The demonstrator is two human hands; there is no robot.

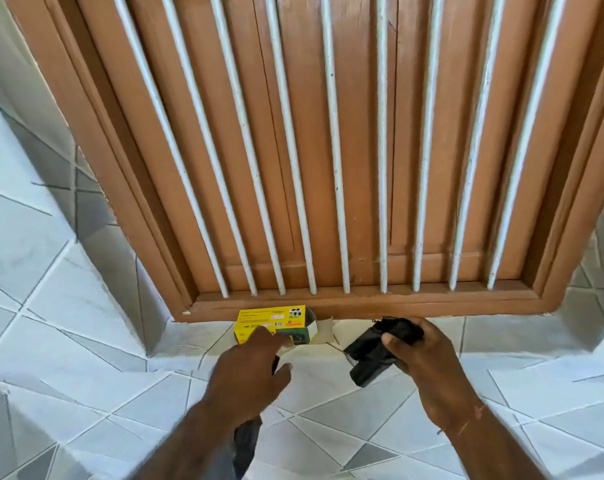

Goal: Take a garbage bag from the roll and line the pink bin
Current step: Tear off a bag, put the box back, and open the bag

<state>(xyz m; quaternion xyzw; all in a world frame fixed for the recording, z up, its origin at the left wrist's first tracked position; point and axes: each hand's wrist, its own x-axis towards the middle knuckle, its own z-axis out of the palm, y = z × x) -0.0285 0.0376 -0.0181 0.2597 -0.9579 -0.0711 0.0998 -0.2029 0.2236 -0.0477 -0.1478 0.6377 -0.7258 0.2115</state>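
My right hand (421,355) grips a black roll of garbage bags (373,358) just above the tiled sill, its loose end hanging to the lower left. My left hand (252,368) reaches forward, fingertips at the yellow and green bag box (272,322), which lies on the sill with its right end flap open. A dark strip shows between the left thumb and palm, and a black garbage bag (246,441) hangs down below my left wrist, mostly hidden by the arm. The pink bin is not in view.
A brown wooden shutter (362,150) with white vertical bars (335,168) fills the window just behind the box. The grey-and-white tiled sill (501,334) and wall (86,341) surround it, with tiled side walls at left and right.
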